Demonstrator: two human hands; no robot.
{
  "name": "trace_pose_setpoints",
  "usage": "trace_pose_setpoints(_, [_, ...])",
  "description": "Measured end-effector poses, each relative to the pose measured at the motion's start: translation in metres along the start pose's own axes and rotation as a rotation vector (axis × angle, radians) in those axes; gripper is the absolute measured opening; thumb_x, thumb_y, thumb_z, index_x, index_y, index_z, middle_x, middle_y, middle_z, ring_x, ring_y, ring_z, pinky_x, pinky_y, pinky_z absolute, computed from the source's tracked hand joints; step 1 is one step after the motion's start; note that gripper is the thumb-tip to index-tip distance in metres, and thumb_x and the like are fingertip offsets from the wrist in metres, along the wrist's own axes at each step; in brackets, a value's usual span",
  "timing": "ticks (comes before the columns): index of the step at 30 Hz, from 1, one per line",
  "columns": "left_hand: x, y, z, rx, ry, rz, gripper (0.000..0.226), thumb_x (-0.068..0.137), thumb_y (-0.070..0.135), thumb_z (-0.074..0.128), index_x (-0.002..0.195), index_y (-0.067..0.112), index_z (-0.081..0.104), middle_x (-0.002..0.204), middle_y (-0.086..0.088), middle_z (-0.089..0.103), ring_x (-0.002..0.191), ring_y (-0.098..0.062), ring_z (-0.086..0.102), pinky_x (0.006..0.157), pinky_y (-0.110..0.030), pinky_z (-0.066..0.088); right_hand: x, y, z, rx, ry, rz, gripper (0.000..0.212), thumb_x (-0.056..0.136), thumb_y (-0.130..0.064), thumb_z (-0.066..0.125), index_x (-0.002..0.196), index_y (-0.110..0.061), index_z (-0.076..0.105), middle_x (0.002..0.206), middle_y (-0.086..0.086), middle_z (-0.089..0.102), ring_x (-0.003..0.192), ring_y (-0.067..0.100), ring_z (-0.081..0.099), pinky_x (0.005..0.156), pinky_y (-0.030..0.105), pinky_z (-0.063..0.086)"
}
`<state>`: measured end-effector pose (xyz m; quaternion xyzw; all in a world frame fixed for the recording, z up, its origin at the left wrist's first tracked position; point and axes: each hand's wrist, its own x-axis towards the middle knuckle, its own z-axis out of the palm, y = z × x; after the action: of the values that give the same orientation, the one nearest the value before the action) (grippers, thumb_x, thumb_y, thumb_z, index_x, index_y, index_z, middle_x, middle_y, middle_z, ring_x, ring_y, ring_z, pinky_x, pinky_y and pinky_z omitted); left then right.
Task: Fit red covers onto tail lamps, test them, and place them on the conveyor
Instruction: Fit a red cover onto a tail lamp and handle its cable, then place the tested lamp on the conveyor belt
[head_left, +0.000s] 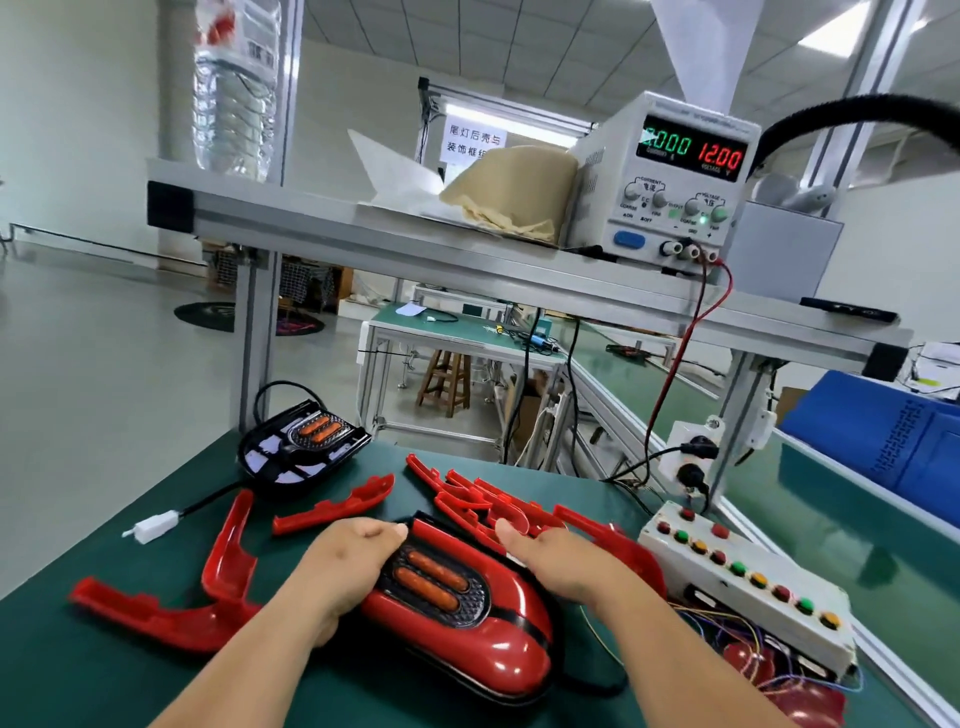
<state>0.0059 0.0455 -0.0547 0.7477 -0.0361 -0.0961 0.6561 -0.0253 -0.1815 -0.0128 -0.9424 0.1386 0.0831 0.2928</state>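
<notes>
A person's left hand (348, 566) curls round the near-left edge of a tail lamp (457, 603) already wearing its red cover, lying on the green bench mat (104, 675). The right hand (553, 556) rests on its far side, thumb straight; whether its hidden fingers grip cannot be told. Loose red covers (483, 504) lie just behind, and an uncovered lamp (304, 447) sits farther back on the left.

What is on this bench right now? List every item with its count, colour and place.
Covered tail lamp: 1, red and black, centre of mat
Bare tail lamp: 1, black, mat's far left
Loose covers: several, red, left and behind
Connector: 1, white, mat left
Button box: 1, white, mat right
Power supply: 1, white, right of shelf
Bottle: 1, clear, shelf left
Left hand: grips covered lamp's left side
Right hand: on its right side, fingers hidden
</notes>
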Motion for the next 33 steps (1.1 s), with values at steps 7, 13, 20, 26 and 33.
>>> trace_pose_setpoints(7, [0.002, -0.002, 0.000, -0.051, -0.057, 0.020, 0.021, 0.099, 0.026, 0.057, 0.102, 0.016, 0.076, 0.090, -0.010, 0.077, 0.087, -0.030, 0.074, 0.085, -0.049, 0.058, -0.006, -0.005, 0.008, 0.238, -0.083, 0.025, 0.078, 0.087, -0.077, 0.031, 0.133, -0.020, 0.057, 0.139, 0.002, 0.054, 0.122, 0.021, 0.053, 0.103, 0.032, 0.038])
trace_pose_setpoints(13, [0.000, -0.003, 0.005, -0.049, -0.124, 0.034, 0.018, 0.097, 0.023, 0.059, 0.107, 0.016, 0.073, 0.092, -0.008, 0.077, 0.088, -0.025, 0.074, 0.081, -0.040, 0.059, -0.014, -0.001, 0.018, 0.588, -0.227, 0.023, 0.060, 0.075, -0.072, 0.062, 0.104, -0.020, 0.073, 0.104, 0.007, 0.074, 0.096, 0.026, 0.072, 0.090, 0.042, 0.057])
trace_pose_setpoints(20, [-0.001, 0.003, 0.005, -0.169, -0.139, -0.039, 0.023, 0.097, 0.028, 0.059, 0.105, 0.011, 0.073, 0.093, -0.016, 0.076, 0.085, -0.034, 0.074, 0.075, -0.043, 0.061, -0.027, 0.002, 0.025, 0.593, -0.155, -0.169, 0.028, 0.085, -0.049, 0.069, 0.096, -0.024, 0.074, 0.093, 0.006, 0.076, 0.085, 0.023, 0.073, 0.085, 0.040, 0.059])
trace_pose_setpoints(26, [0.009, 0.008, -0.004, -0.306, 0.205, 0.074, 0.029, 0.104, 0.022, 0.043, 0.113, 0.009, 0.067, 0.102, -0.006, 0.066, 0.089, -0.014, 0.059, 0.068, -0.025, 0.048, -0.034, 0.007, 0.017, 0.757, -0.101, -0.213, 0.037, 0.079, -0.045, 0.071, 0.097, -0.013, 0.075, 0.096, 0.016, 0.075, 0.082, 0.029, 0.070, 0.081, 0.041, 0.057])
trace_pose_setpoints(33, [-0.005, 0.010, 0.010, -0.452, -0.025, 0.137, 0.036, 0.104, 0.045, 0.030, 0.134, 0.038, 0.049, 0.155, 0.008, 0.035, 0.143, -0.009, 0.030, 0.114, -0.041, 0.029, -0.038, 0.001, -0.001, 1.201, -0.170, -0.351, 0.035, 0.090, -0.036, 0.059, 0.101, -0.007, 0.076, 0.106, 0.025, 0.070, 0.086, 0.032, 0.072, 0.074, 0.039, 0.058])
